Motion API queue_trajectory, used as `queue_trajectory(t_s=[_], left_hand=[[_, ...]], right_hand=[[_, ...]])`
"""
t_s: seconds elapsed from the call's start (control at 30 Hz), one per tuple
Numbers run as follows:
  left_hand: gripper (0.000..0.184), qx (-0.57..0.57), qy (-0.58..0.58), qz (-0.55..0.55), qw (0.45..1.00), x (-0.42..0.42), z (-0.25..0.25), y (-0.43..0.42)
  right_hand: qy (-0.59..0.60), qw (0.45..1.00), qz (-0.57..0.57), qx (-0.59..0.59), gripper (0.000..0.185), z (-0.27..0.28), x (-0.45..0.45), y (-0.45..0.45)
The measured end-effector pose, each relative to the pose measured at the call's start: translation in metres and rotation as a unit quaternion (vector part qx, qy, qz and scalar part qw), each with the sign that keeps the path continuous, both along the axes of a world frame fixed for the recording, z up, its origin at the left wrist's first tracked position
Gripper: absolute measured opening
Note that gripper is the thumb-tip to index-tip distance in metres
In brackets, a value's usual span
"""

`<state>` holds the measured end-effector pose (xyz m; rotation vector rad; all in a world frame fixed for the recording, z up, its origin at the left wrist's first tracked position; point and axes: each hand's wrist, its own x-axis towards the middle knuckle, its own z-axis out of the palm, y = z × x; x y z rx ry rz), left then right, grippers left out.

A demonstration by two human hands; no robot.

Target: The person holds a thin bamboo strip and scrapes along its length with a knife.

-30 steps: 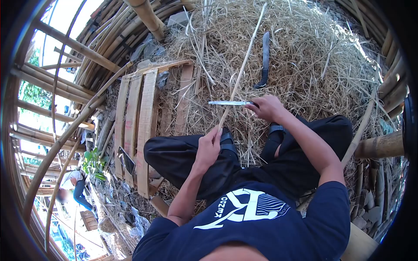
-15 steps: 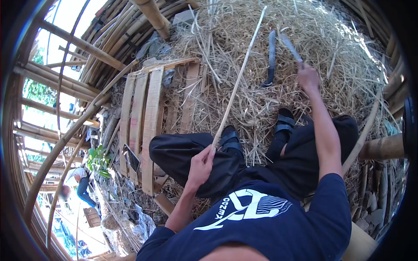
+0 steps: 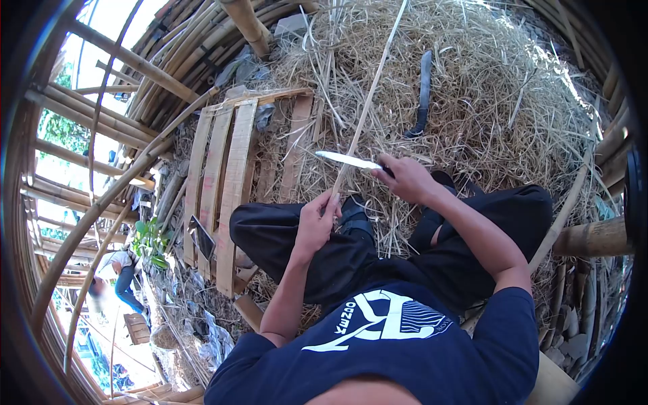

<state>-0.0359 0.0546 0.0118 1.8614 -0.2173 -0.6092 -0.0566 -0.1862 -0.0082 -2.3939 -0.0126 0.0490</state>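
Note:
My left hand [image 3: 316, 226] is closed around the near end of a long, thin bamboo strip [image 3: 371, 94], which slants up and away from me to the top of the view. My right hand [image 3: 407, 178] grips the dark handle of a knife [image 3: 347, 160]. Its bright blade points left and crosses the strip a little beyond my left hand; whether it bites into the strip I cannot tell. Farther off, a machete [image 3: 424, 91] with a dark handle lies on the heap of shavings.
Bamboo shavings [image 3: 486, 88] cover the ground ahead. A slatted wooden pallet [image 3: 233, 182] lies to the left, with a dark flat object [image 3: 201, 236] on it. Bamboo poles [image 3: 108, 162] form the left side; beyond them a person [image 3: 125, 277] bends over. A thick pole [image 3: 594, 236] stands at right.
My right hand has swung the knife from far right in toward the bamboo strip, turning the blade to the left. My left hand has shifted slightly up with the strip.

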Motion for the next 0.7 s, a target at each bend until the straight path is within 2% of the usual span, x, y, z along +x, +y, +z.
queue_trajectory(t_s=[0.07, 0.17, 0.33, 0.37, 0.47, 0.53, 0.6, 0.63, 0.67, 0.7], left_hand=[[0.031, -0.016, -0.152, -0.034, 0.988, 0.008, -0.016, 0.000], [0.037, 0.046, -0.160, -0.020, 0.986, 0.006, 0.001, -0.013], [0.034, 0.049, -0.219, -0.004, 0.974, 0.010, -0.007, -0.022], [0.034, 0.038, -0.243, -0.002, 0.969, 0.009, -0.009, -0.023], [0.035, 0.072, -0.246, -0.025, 0.966, 0.004, -0.007, -0.025], [0.035, 0.075, -0.232, -0.029, 0.969, 0.003, -0.008, -0.022], [0.035, 0.081, -0.215, -0.033, 0.973, -0.003, -0.005, -0.013], [0.034, 0.082, -0.190, -0.022, 0.978, -0.009, 0.002, -0.005], [0.034, 0.086, -0.160, -0.007, 0.983, -0.021, 0.004, 0.006], [0.034, 0.072, -0.130, 0.006, 0.989, -0.037, 0.002, 0.023]], right_hand=[[-0.022, 1.000, 0.019, 0.002, 0.041, -0.009, -0.003, 0.004], [-0.052, 0.998, 0.031, 0.003, 0.042, -0.017, -0.004, 0.012], [-0.082, 0.996, 0.030, -0.017, 0.042, -0.024, 0.001, 0.009], [-0.143, 0.989, 0.026, -0.011, 0.042, -0.037, 0.004, 0.005], [-0.153, 0.985, 0.045, -0.062, 0.041, -0.046, 0.011, -0.011], [-0.176, 0.982, 0.043, -0.054, 0.043, -0.049, 0.013, -0.017], [-0.098, 0.992, 0.029, -0.078, 0.047, -0.050, 0.017, -0.028], [-0.099, 0.992, 0.025, -0.076, 0.047, -0.060, 0.028, -0.055], [-0.048, 0.982, -0.163, -0.078, 0.049, -0.082, 0.039, -0.104], [0.001, 0.936, -0.342, -0.077, 0.053, -0.102, 0.046, -0.150]])
